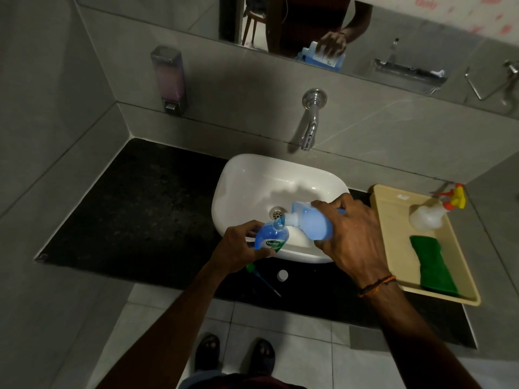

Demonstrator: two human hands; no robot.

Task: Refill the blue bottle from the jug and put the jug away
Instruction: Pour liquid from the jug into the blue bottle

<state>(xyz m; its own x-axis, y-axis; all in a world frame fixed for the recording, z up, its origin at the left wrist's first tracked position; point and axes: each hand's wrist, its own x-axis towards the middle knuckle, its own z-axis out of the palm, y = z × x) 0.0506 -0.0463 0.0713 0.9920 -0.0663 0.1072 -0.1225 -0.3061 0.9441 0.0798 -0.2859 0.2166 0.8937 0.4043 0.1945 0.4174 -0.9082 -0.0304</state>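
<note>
Left hand [238,245] wraps the bottle [271,238] over the sink [252,175] front rim; right hand [351,234] clamps the tilted jug [311,220], spout at bottle mouth. Grip: both closed on plastic. Jug prob. heavy w/ liquid, thin-walled, slippery; best held mid-body.

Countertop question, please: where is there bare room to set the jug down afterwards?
The black countertop left of the sink is bare. The tray holds a spray bottle and green cloth; the front edge holds a cap.
</note>
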